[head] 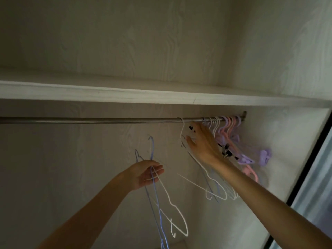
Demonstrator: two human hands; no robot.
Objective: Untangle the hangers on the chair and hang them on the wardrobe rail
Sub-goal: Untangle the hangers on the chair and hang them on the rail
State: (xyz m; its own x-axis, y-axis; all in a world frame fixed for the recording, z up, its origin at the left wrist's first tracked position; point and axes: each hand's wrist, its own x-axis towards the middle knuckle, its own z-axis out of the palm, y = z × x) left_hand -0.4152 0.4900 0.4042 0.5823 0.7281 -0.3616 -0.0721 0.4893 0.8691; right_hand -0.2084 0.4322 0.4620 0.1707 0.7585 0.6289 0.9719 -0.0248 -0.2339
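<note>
Hangers (227,131) crowd rail's (100,120) right end; left stretch bare.

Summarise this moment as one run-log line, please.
left hand: holds blue and white hangers | right hand: on white hanger hooked over rail

Two bare arms come up from the bottom edge, nothing worn on either as far as I can see: no sleeves, watch, bracelets or rings. Left hand (145,174) and right hand (201,141) are both bare too, no gloves. Light's dim and it's a bit blurry, so nail detail on the fingers (159,168) is impossible to make out.
</note>
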